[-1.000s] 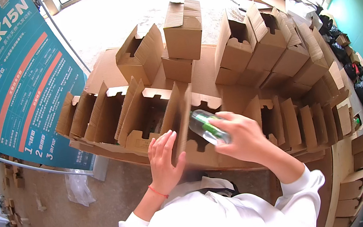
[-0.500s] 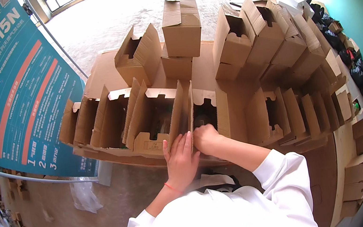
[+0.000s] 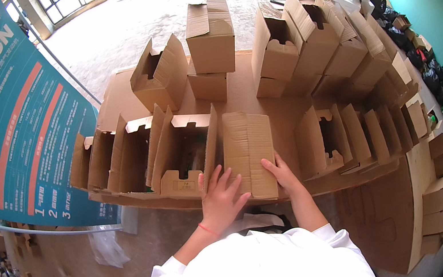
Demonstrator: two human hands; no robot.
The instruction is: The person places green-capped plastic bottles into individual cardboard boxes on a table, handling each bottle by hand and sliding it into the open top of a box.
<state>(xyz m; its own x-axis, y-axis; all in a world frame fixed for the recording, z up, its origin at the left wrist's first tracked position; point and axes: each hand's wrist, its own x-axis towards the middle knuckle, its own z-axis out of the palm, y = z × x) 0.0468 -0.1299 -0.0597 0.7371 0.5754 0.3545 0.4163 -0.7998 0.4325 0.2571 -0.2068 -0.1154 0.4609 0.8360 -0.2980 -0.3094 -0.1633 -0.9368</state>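
Note:
A small brown cardboard box (image 3: 248, 149) stands near the front edge of the cardboard-covered table (image 3: 261, 97), its top flap folded down and closed. My left hand (image 3: 220, 195) presses on its lower left side with fingers spread. At its lower right corner, my right hand (image 3: 280, 172) holds the edge. Whatever is inside the box is hidden.
Several open boxes (image 3: 137, 155) stand in a row to the left, and more open ones (image 3: 359, 128) to the right. Taller boxes (image 3: 211, 35) are stacked at the back of the table. A blue banner (image 3: 15, 119) stands on the left. Spare boxes (image 3: 440, 202) lie at the lower right.
One second ago my right hand held a green-and-clear bottle at the box opening. The bottle is out of sight now, the flap is shut, and both hands rest on the closed box.

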